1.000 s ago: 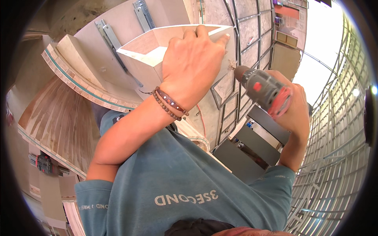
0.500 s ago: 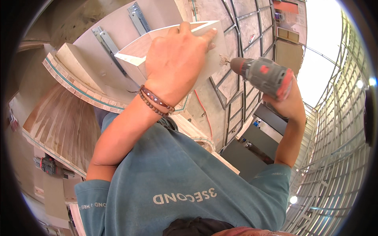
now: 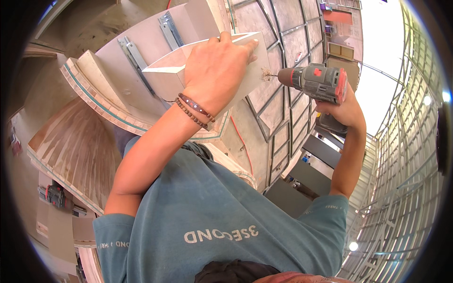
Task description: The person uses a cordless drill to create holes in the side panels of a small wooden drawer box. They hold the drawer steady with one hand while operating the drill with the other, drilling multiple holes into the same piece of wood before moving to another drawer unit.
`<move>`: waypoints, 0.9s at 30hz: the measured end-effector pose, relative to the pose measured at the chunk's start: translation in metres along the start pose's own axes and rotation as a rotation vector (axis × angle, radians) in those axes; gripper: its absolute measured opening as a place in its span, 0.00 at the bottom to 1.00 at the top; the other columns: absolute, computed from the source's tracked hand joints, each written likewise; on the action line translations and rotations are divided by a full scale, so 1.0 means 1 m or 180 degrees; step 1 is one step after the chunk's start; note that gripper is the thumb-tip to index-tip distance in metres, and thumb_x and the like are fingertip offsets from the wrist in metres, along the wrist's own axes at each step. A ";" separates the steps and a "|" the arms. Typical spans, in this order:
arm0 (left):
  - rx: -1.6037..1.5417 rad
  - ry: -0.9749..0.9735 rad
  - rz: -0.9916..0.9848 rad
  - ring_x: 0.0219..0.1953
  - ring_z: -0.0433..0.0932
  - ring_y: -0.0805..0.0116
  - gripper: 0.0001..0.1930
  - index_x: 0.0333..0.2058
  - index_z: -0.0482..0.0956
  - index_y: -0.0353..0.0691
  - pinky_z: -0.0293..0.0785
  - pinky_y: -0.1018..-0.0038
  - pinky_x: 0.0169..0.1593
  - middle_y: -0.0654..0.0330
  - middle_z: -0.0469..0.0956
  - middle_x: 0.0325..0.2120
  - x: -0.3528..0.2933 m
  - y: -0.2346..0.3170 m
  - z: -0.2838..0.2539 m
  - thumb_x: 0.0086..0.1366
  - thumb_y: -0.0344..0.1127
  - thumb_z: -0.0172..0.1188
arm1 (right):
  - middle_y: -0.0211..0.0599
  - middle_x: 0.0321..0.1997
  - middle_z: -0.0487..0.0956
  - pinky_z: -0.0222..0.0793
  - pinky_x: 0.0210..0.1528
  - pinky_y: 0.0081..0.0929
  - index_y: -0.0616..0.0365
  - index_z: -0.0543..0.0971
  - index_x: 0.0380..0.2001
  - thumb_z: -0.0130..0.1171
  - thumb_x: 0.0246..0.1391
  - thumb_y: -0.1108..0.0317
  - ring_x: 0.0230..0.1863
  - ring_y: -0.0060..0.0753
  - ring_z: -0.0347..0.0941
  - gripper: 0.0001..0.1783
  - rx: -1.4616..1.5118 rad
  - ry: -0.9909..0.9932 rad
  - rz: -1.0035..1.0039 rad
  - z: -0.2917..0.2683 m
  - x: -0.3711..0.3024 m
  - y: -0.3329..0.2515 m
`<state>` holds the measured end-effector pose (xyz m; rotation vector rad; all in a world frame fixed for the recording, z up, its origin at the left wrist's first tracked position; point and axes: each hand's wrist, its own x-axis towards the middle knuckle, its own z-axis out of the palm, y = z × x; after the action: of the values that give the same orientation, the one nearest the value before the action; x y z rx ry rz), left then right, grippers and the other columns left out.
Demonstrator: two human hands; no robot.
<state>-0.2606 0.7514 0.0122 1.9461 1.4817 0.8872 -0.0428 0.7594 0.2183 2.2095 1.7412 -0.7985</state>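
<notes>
A pale drawer box (image 3: 247, 81) with white-edged sides stands before me at the upper middle. My left hand (image 3: 214, 66), with beaded bracelets at the wrist, is closed over its top edge, index finger stretched along the rim. On the right, my right hand (image 3: 347, 111) is wrapped round the grip of a grey and red cordless drill (image 3: 318, 81). The drill lies roughly level, its thin bit pointing left at the box's outer face. Curly wood shavings (image 3: 266, 74) cluster round the bit at that face; they hide whether the tip is inside the wood.
Left of the box, metal drawer slides (image 3: 133, 55) are fixed inside a curved cabinet (image 3: 101, 92). A fan-shaped wood-strip top (image 3: 78, 151) lies lower left, near a second drill (image 3: 56, 195). Metal framing (image 3: 283, 61) covers the floor beyond, with an orange cord (image 3: 242, 137) nearby.
The drill has tipped to a more level pose and looks sharper. The box and my left hand appear slightly lower and to the right as the view shifts. My left hand keeps its hold.
</notes>
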 end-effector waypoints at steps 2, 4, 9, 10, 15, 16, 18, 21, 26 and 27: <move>0.0034 -0.0077 -0.0028 0.33 0.82 0.53 0.17 0.52 0.84 0.61 0.77 0.60 0.34 0.54 0.78 0.29 0.001 0.004 -0.002 0.68 0.50 0.58 | 0.47 0.39 0.81 0.72 0.49 0.34 0.63 0.76 0.45 0.70 0.33 0.74 0.40 0.48 0.77 0.29 -0.0011 0.0017 -0.0177 0.005 -0.005 0.002; 0.0055 -0.0228 -0.0115 0.34 0.82 0.53 0.17 0.52 0.84 0.62 0.77 0.60 0.35 0.55 0.78 0.29 0.002 0.006 -0.005 0.68 0.50 0.58 | 0.46 0.39 0.81 0.72 0.50 0.35 0.62 0.76 0.46 0.71 0.33 0.73 0.41 0.48 0.77 0.30 -0.0248 0.0170 -0.0402 0.013 -0.015 0.001; 0.0161 -0.0499 -0.0141 0.36 0.82 0.55 0.18 0.54 0.83 0.63 0.76 0.60 0.38 0.58 0.80 0.34 0.010 0.011 -0.015 0.68 0.52 0.58 | 0.45 0.39 0.81 0.72 0.52 0.36 0.61 0.76 0.46 0.73 0.32 0.72 0.43 0.46 0.78 0.31 -0.0376 0.0796 -0.0762 0.016 -0.047 0.021; 0.0230 -0.0584 -0.0207 0.37 0.82 0.56 0.18 0.55 0.82 0.63 0.76 0.60 0.38 0.58 0.81 0.36 0.012 0.012 -0.018 0.68 0.52 0.58 | 0.42 0.41 0.82 0.73 0.51 0.35 0.62 0.77 0.46 0.75 0.33 0.72 0.46 0.42 0.79 0.31 -0.0313 0.0823 -0.0785 0.012 -0.052 0.028; 0.0285 0.0014 0.0231 0.46 0.80 0.55 0.24 0.58 0.80 0.53 0.76 0.63 0.48 0.55 0.81 0.44 0.007 0.003 -0.029 0.64 0.47 0.65 | 0.37 0.46 0.84 0.74 0.50 0.26 0.63 0.74 0.53 0.71 0.39 0.81 0.45 0.27 0.78 0.33 0.1725 0.1057 -0.0003 0.042 -0.096 0.085; 0.0323 0.0162 0.0377 0.46 0.79 0.55 0.25 0.58 0.80 0.50 0.75 0.63 0.50 0.54 0.81 0.43 0.002 0.003 -0.036 0.62 0.45 0.67 | 0.38 0.47 0.85 0.74 0.50 0.25 0.63 0.74 0.54 0.70 0.39 0.82 0.45 0.27 0.79 0.34 0.1890 0.1157 0.0120 0.059 -0.106 0.102; 0.0136 -0.0078 0.0392 0.49 0.78 0.56 0.27 0.59 0.78 0.45 0.73 0.63 0.54 0.53 0.80 0.46 -0.004 0.004 -0.045 0.62 0.44 0.68 | 0.39 0.47 0.85 0.74 0.50 0.25 0.62 0.73 0.55 0.70 0.39 0.83 0.45 0.27 0.79 0.35 0.2336 0.1505 0.0564 0.105 -0.129 0.121; -0.0539 -0.0083 0.0034 0.53 0.78 0.57 0.29 0.60 0.75 0.38 0.71 0.63 0.58 0.51 0.80 0.49 -0.018 -0.011 -0.049 0.63 0.43 0.68 | 0.39 0.44 0.84 0.74 0.47 0.26 0.61 0.74 0.53 0.70 0.38 0.82 0.43 0.29 0.79 0.34 0.2836 0.1895 0.1079 0.177 -0.132 0.135; -0.1472 -0.0059 -0.0512 0.54 0.77 0.58 0.36 0.63 0.67 0.29 0.70 0.62 0.60 0.47 0.79 0.49 -0.036 -0.039 -0.046 0.72 0.57 0.53 | 0.37 0.39 0.81 0.75 0.41 0.27 0.60 0.74 0.50 0.68 0.35 0.83 0.40 0.29 0.78 0.32 0.3755 0.1789 0.2039 0.257 -0.114 0.147; -0.1530 -0.0111 -0.0608 0.55 0.77 0.58 0.38 0.64 0.65 0.27 0.70 0.62 0.60 0.48 0.78 0.50 -0.039 -0.047 -0.045 0.73 0.59 0.48 | 0.37 0.38 0.81 0.75 0.39 0.27 0.59 0.74 0.49 0.67 0.35 0.83 0.39 0.29 0.78 0.32 0.3863 0.1725 0.2153 0.269 -0.112 0.152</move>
<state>-0.3313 0.7267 -0.0009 1.4396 1.2646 1.0061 0.0089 0.4944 0.0308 3.7135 0.3473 -1.3275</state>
